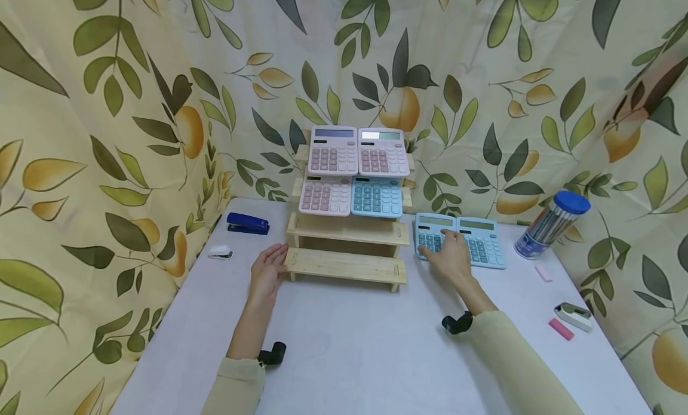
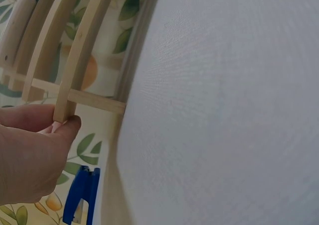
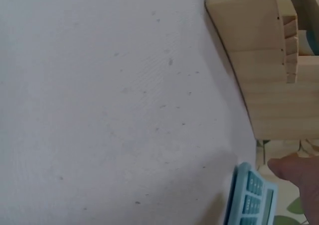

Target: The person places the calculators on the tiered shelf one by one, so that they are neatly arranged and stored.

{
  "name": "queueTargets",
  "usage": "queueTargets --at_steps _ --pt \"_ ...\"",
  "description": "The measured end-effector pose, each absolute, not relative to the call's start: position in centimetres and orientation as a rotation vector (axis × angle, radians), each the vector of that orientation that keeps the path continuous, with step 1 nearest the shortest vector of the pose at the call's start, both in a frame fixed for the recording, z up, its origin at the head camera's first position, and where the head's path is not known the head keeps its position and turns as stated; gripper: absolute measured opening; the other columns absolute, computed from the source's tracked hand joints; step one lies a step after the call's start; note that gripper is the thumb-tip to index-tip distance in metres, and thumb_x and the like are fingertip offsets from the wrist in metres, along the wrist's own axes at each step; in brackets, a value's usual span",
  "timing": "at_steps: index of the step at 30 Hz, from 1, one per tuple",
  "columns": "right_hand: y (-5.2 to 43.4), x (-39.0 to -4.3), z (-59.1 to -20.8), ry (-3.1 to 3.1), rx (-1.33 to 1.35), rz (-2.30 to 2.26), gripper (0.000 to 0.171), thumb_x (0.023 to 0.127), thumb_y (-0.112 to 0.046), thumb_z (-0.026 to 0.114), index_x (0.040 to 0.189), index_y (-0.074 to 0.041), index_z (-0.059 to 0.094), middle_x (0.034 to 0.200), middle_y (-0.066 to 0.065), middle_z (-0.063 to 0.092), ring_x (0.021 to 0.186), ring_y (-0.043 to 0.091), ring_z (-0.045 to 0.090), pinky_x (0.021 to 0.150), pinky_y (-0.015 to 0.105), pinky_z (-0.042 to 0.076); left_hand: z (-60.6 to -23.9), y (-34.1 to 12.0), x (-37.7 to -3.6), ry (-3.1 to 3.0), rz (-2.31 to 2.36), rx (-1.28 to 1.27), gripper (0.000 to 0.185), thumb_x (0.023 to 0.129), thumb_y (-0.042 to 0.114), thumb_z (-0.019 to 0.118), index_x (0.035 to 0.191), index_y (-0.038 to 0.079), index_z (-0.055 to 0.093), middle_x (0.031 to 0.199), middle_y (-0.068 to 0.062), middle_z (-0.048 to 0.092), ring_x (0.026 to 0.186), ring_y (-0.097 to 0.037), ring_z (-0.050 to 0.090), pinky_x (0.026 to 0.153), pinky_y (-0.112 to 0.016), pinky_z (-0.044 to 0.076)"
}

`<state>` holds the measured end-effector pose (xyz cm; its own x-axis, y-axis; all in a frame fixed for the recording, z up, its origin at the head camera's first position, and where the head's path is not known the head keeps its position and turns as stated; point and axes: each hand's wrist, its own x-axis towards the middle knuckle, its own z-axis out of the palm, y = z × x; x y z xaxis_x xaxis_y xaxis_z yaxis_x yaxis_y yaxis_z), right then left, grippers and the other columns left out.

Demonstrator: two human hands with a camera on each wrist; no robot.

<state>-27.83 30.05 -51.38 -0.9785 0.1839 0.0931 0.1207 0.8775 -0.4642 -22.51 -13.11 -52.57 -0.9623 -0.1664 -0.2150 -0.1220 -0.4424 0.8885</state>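
A stepped wooden rack (image 1: 344, 266) stands mid-table. My left hand (image 1: 267, 270) pinches the left end of one of its lower boards; in the left wrist view the thumb and fingertips of that hand (image 2: 35, 153) meet around the board's end (image 2: 67, 103). Over on the right, my right hand (image 1: 451, 257) reaches over a blue calculator (image 1: 430, 222), fingers spread above its keys and partly hiding it. In the right wrist view, a digit of this hand (image 3: 299, 172) shows apart from a blue calculator (image 3: 251, 197). A second blue calculator (image 1: 486, 251) lies directly beside the first.
Two pink calculators (image 1: 333, 152) (image 1: 383, 152) fill the top tier; a pink one (image 1: 325, 196) and a blue one (image 1: 377, 197) sit below. Left are a blue stapler (image 1: 247, 223) and small white stapler (image 1: 220, 252). Right stand a blue-lidded pencil tub (image 1: 550, 224), erasers (image 1: 561, 329) and another stapler (image 1: 574, 316).
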Motion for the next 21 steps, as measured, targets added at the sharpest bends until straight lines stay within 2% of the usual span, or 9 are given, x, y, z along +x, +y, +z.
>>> queueTargets --at_steps 7,15,21 --pt "29.7 -28.5 -52.0 -2.956 -0.268 0.680 0.102 0.087 -0.047 0.080 0.157 0.009 0.030 0.156 0.040 0.029 0.140 0.059 0.035 0.115 0.072 0.034 -52.4 -13.1 -22.7 -1.639 -2.609 0.438 0.072 0.086 -0.027 0.039 0.154 -0.006 0.036 0.156 -0.024 0.046 0.149 -0.031 0.043 0.119 -0.036 0.042" --pt "28.7 -28.3 -52.7 -2.958 -0.278 0.597 0.106 0.083 -0.045 0.083 0.156 0.010 0.030 0.154 0.041 0.031 0.140 0.059 0.033 0.113 0.076 0.030 -52.5 -13.0 -22.5 -1.645 -2.604 0.433 0.071 0.086 -0.027 0.039 0.154 -0.006 0.036 0.156 -0.024 0.046 0.148 -0.031 0.043 0.119 -0.037 0.042" --pt "28.1 -28.2 -53.1 -2.951 -0.338 0.591 0.109 0.082 -0.043 0.085 0.158 0.008 0.026 0.154 0.041 0.029 0.137 0.060 0.037 0.113 0.073 0.034 -52.5 -13.0 -22.5 -1.660 -2.609 0.434 0.071 0.087 -0.026 0.040 0.155 -0.004 0.037 0.156 -0.021 0.047 0.148 -0.029 0.043 0.119 -0.035 0.042"
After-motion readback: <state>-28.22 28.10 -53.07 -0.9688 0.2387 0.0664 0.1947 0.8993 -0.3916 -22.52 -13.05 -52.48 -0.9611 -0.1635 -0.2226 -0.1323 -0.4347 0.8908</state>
